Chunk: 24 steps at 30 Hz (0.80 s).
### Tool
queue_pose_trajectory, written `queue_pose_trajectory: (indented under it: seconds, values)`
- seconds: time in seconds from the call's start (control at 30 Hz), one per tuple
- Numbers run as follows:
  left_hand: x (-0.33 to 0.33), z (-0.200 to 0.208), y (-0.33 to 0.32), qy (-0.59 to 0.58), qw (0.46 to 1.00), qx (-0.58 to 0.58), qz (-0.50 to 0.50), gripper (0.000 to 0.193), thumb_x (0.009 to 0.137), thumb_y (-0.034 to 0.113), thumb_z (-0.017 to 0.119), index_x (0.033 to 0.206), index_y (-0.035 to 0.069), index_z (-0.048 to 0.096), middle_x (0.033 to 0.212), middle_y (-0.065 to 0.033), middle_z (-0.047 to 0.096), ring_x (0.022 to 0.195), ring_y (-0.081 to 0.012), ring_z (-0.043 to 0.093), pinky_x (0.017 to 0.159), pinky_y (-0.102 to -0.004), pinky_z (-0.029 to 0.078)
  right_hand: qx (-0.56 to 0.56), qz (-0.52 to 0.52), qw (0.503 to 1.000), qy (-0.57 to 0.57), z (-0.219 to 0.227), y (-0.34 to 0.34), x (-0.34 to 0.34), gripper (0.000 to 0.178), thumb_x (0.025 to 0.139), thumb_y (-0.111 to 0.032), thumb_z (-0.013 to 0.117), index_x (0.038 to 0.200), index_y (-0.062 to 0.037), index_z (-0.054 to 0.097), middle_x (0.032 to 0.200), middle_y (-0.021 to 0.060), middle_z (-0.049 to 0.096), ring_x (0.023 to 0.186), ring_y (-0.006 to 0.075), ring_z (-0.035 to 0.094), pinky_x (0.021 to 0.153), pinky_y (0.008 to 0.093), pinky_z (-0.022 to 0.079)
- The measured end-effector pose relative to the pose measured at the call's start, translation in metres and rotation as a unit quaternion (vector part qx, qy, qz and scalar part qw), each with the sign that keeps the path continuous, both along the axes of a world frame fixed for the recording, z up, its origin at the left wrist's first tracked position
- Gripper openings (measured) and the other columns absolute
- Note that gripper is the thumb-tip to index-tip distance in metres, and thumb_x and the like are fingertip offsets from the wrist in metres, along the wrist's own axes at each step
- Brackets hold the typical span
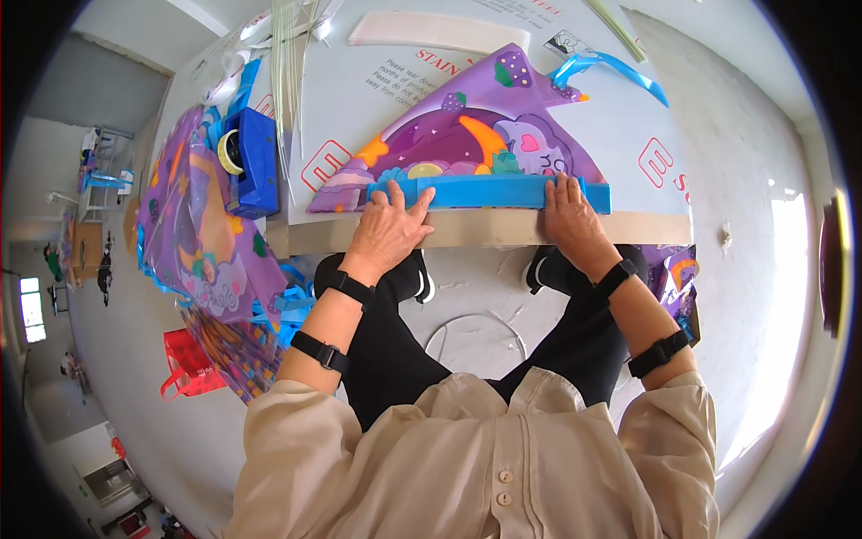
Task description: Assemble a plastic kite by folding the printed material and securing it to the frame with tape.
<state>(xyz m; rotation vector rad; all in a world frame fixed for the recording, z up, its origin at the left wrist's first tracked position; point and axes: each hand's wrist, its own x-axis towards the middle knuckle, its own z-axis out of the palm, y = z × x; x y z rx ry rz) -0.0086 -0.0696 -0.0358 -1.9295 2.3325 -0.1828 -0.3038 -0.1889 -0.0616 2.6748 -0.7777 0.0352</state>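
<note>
A purple printed plastic sheet [435, 135], roughly triangular with a moon, stars and berries, lies on the table before me. Along its near edge runs a flat bright blue strip [489, 191]. My left hand [386, 229] rests on the strip's left part, fingers spread and stretched out. On the right part of the strip lies my right hand [575, 220], its fingers extended and close together. Neither hand is wrapped around anything. From the sheet's far right corner a loose blue ribbon [624, 67] curls toward the table's right side.
A blue tape dispenser [254, 166] stands left of the sheet. Thin pale rods [285, 81] and a whitish strip [440, 30] lie farther back. More purple sheets [193, 234] hang over the left side. A red bag [190, 364] is on the floor. The table's brown edge [476, 229] is nearest me.
</note>
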Motion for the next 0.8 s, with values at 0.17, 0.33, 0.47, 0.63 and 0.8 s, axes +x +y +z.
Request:
queue_pose_trajectory:
  seconds: [0.17,0.33,0.47,0.63,0.8]
  values:
    - [-0.003,-0.008,-0.011,-0.07,0.997,-0.022,-0.011,0.044,0.087,0.024,0.056,0.128,0.009,0.052,0.105,-0.0319,0.058,0.085,-0.0363,0.061,0.067,-0.039,0.052,0.011,-0.014,0.999,-0.039,-0.005,-0.005,0.001,0.04,0.081,-0.008,0.053,0.115,0.0149,0.053,0.115,0.0319,0.056,0.106,0.0411,0.056,0.093,0.0415,0.047]
    - [0.001,-0.011,-0.011,-0.023,0.999,-0.024,-0.027,0.038,0.084,0.013,0.053,0.12,0.003,0.055,0.096,-0.0222,0.06,0.083,-0.0318,0.059,0.064,-0.0385,0.051,0.019,-0.011,0.998,-0.052,-0.001,-0.007,-0.004,0.04,0.08,-0.008,0.054,0.112,0.015,0.054,0.114,0.0312,0.056,0.106,0.0394,0.056,0.092,0.0401,0.048]
    - [0.004,-0.011,-0.012,-0.019,0.993,-0.103,-0.054,0.031,0.082,0.013,0.054,0.112,0.004,0.058,0.094,-0.0121,0.057,0.087,-0.0276,0.056,0.063,-0.0372,0.049,0.015,0.022,0.997,-0.074,0.006,-0.015,-0.006,0.024,0.077,-0.007,0.055,0.095,0.0081,0.057,0.099,0.0226,0.06,0.092,0.0323,0.06,0.082,0.0365,0.05]
    - [0.015,-0.008,-0.022,0.018,0.991,-0.109,-0.073,0.028,0.08,0.012,0.055,0.107,0.006,0.059,0.089,-0.0088,0.055,0.085,-0.0239,0.056,0.063,-0.0361,0.048,0.13,-0.006,0.979,-0.155,0.014,-0.041,-0.008,0.01,0.075,-0.006,0.058,0.084,-0.0051,0.053,0.079,0.0098,0.057,0.079,0.027,0.06,0.066,0.0383,0.05]
    - [0.038,0.002,-0.043,0.169,0.984,-0.01,-0.06,0.015,0.086,0.011,0.053,0.097,0.009,0.062,0.087,-0.0078,0.056,0.084,-0.0274,0.057,0.066,-0.0383,0.048,0.213,-0.008,0.965,-0.155,0.022,-0.067,-0.016,0.009,0.079,-0.004,0.056,0.088,-0.0054,0.055,0.08,0.0105,0.059,0.077,0.0304,0.062,0.066,0.0409,0.05]
